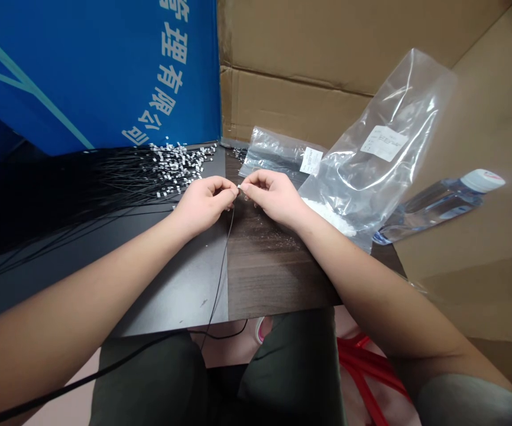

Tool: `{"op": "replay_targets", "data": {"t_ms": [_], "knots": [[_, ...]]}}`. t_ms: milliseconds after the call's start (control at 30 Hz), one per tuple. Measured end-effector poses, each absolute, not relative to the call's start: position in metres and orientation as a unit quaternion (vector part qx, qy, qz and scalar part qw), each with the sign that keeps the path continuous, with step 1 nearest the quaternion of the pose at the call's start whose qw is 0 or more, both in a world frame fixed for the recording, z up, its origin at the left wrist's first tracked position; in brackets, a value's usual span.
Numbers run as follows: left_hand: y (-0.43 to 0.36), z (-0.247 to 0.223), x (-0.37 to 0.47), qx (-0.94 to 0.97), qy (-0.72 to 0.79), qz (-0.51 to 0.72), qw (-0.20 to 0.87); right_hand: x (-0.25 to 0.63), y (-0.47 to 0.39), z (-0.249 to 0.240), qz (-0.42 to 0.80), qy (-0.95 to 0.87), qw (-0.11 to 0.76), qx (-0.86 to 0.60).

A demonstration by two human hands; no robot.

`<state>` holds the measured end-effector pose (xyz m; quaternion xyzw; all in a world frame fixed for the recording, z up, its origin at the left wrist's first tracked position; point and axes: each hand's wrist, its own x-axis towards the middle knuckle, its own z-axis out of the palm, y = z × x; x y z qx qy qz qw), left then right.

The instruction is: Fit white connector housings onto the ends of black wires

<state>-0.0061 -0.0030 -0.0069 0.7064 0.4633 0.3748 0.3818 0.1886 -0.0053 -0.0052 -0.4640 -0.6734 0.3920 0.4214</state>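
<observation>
Narrow grips, thumb against finger, show in both the left hand (207, 201) and the right hand (276, 198), with their tips almost meeting above the desk (274, 278). The left pinches a thin black cable (223, 254), which hangs down past the near edge; the right holds a tiny white piece (239, 187) at the cable's upper end. Whether the two are joined, I cannot tell.

At far left, many black cables (74, 177) lie heaped with white ends (171, 165), so plenty look finished. Loose white bits (331, 218) sit in the large see-through bag (398, 106) on the right, and dark strands show in the smaller bag (274, 142); how many remain is unclear. Fingers hide most of the join, the heap is cut off at the left, and the label print is too small to read.
</observation>
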Motion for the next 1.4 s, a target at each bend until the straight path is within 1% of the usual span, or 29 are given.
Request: {"op": "replay_targets", "data": {"t_ms": [133, 233, 400, 600, 867, 1067, 1400], "knots": [[-0.0026, -0.0073, -0.0053, 0.695, 0.458, 0.385, 0.400, 0.1866, -0.0062, -0.0054, 0.389, -0.671, 0.420, -0.471], [-0.0025, -0.0060, -0.0059, 0.698, 0.463, 0.384, 0.388, 0.1860, -0.0066, -0.0061, 0.388, -0.672, 0.418, -0.473], [-0.0039, -0.0019, -0.0070, 0.720, 0.488, 0.365, 0.332, 0.1888, -0.0068, -0.0060, 0.358, -0.703, 0.394, -0.472], [-0.0051, -0.0013, -0.0064, 0.757, 0.482, 0.355, 0.264, 0.1900, -0.0085, -0.0024, 0.325, -0.734, 0.369, -0.469], [-0.0053, -0.0040, -0.0071, 0.803, 0.435, 0.360, 0.190, 0.1902, -0.0058, -0.0030, 0.373, -0.724, 0.358, -0.457], [-0.0050, -0.0044, -0.0066, 0.813, 0.428, 0.355, 0.170, 0.1895, -0.0068, -0.0047, 0.379, -0.723, 0.352, -0.458], [-0.0082, -0.0060, -0.0053, 0.819, 0.431, 0.348, 0.149, 0.1876, -0.0091, -0.0020, 0.316, -0.758, 0.327, -0.469]]}}
